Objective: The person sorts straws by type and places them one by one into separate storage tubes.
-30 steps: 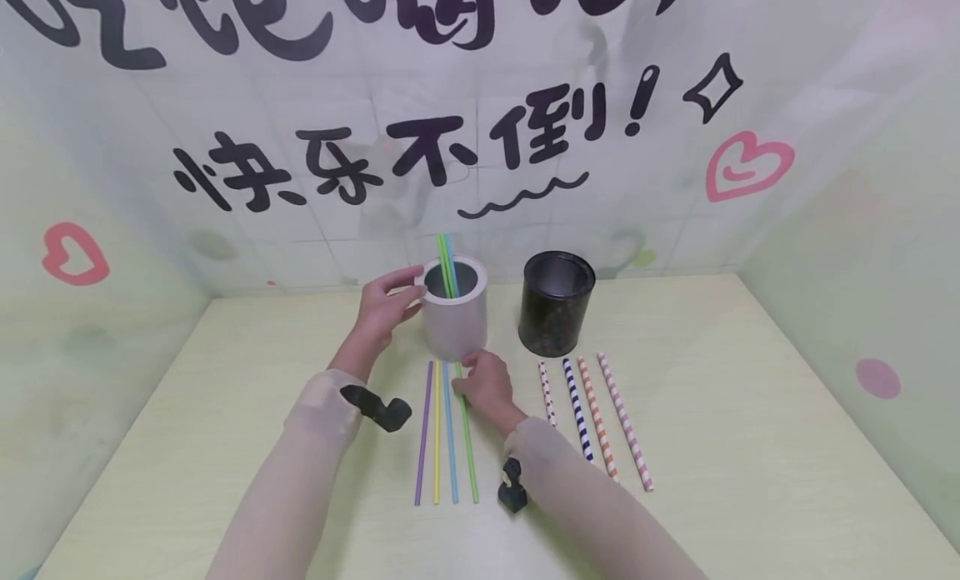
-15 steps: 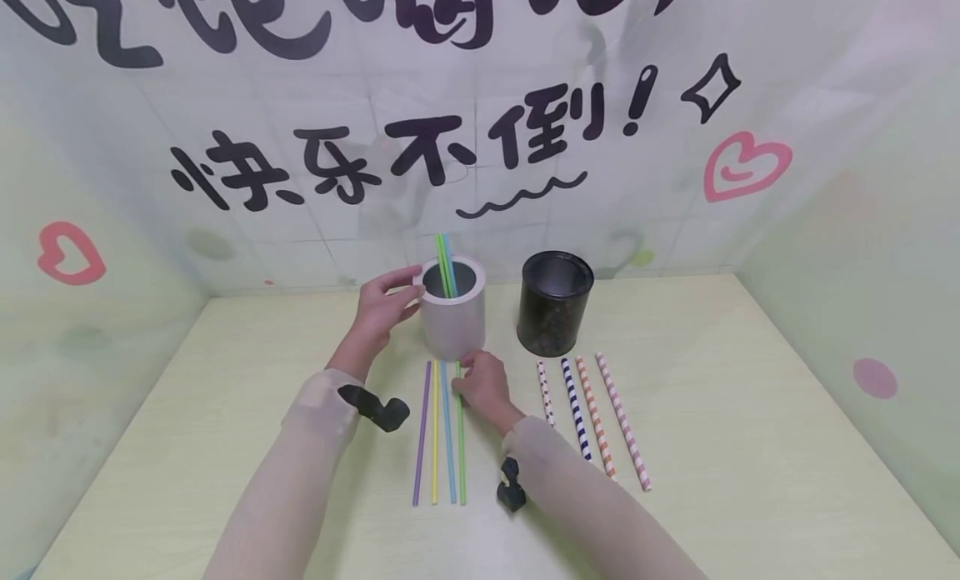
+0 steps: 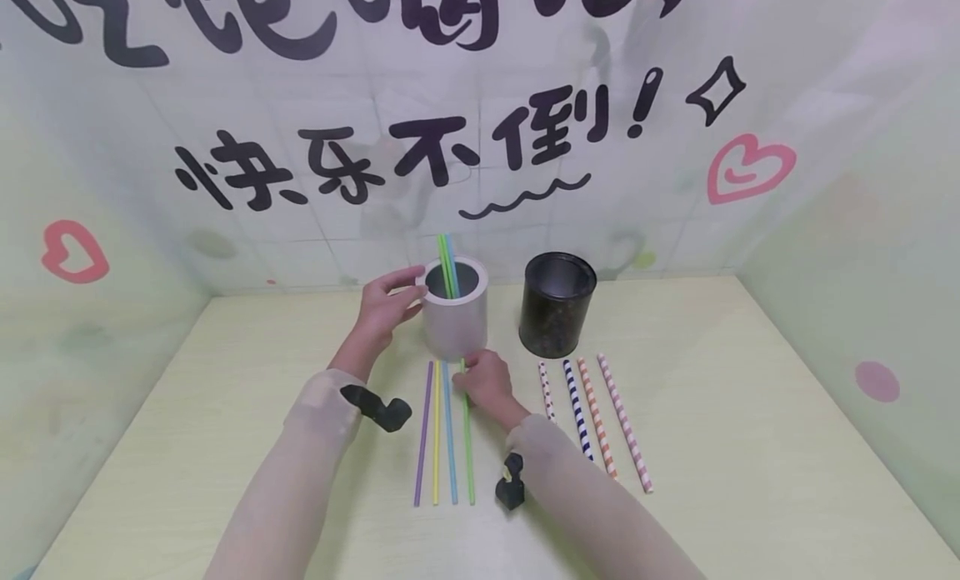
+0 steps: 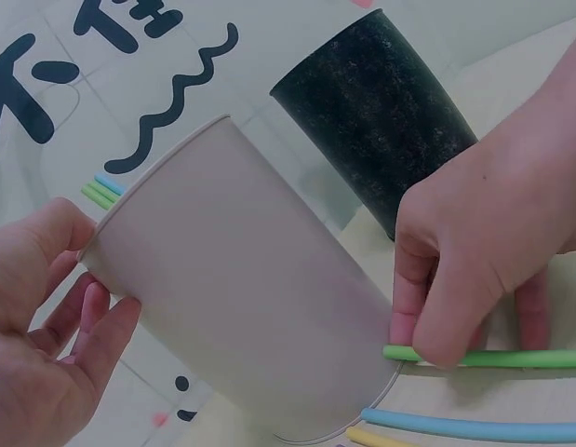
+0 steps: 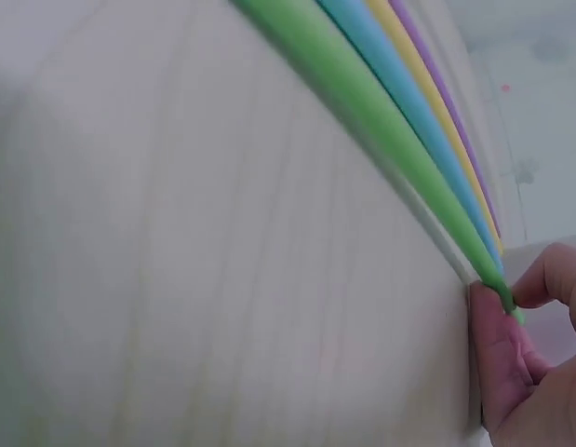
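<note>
- Change lay chiefly in the green drinking straw, pinched near its far end by the right hand: its near end had swung toward the blue straw half a second earlier, and now lay farther from it again.
- Its far end had also shifted slightly rightward; I judged that the grasp was being adjusted, with the straw not yet carried away.
- Whether the pinched end had left the tabletop, I could not tell; it was right by the base of the light-gray canister.
- The left hand stayed gripping that canister at its rim, seemingly to steady it.
- Two green standing straws and a blue one leaned inside, just beyond the left hand, unchanged.
- Left of the right hand lay the blue, yellow straw and purple straw, untouched.
- Right of that hand lay four striped straws, the black canister behind them, all unheld.
</note>
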`<action>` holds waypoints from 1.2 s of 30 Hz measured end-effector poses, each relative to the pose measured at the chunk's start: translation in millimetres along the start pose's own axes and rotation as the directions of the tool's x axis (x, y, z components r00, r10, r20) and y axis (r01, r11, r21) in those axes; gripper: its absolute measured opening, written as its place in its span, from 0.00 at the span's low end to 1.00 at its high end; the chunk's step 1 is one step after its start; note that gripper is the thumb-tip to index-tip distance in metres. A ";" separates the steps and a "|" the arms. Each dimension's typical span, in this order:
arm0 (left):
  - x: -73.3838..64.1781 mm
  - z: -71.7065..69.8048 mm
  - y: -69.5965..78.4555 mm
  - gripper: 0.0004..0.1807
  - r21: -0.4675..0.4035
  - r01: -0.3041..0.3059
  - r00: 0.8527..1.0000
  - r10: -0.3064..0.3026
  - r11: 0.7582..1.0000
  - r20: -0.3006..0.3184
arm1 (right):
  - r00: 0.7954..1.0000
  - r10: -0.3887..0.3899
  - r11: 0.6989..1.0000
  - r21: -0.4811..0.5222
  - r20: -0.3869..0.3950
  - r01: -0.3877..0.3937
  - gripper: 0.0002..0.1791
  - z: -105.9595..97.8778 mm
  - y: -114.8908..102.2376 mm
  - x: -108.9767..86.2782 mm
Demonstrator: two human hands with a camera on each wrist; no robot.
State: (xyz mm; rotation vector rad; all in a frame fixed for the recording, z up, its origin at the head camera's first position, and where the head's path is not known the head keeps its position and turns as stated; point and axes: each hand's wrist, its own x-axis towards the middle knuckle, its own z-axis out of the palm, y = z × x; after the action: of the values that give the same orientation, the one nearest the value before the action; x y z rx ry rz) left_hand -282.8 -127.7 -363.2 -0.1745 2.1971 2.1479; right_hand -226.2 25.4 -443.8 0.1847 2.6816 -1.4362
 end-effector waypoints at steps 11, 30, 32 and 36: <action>-2.0 0.7 1.3 0.23 0.010 0.002 1.000 -0.002 1.000 -0.006 | 0.995 0.060 0.956 0.282 0.074 -0.079 0.17 -18.3 3.4 9.4; -0.5 1.1 0.9 0.23 0.005 0.005 1.000 -0.005 1.000 -0.003 | 0.987 -0.148 0.871 0.465 -0.056 0.157 0.20 -83.7 -49.4 13.6; -1.1 1.4 1.1 0.23 0.009 0.005 1.000 -0.005 1.000 -0.003 | 0.984 -0.168 0.867 0.465 -0.065 0.179 0.20 -92.1 -56.7 15.1; -1.3 1.7 0.9 0.23 0.008 0.004 1.000 -0.004 1.000 -0.006 | 0.971 -0.219 0.856 0.458 -0.098 0.240 0.21 -108.4 -73.2 20.3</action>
State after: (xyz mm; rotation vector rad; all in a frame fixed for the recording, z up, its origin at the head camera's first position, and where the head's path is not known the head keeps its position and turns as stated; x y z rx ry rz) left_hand -281.7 -125.9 -362.2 -0.1843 2.2061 2.1395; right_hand -260.1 76.8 -326.5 -0.0815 2.3976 -2.1627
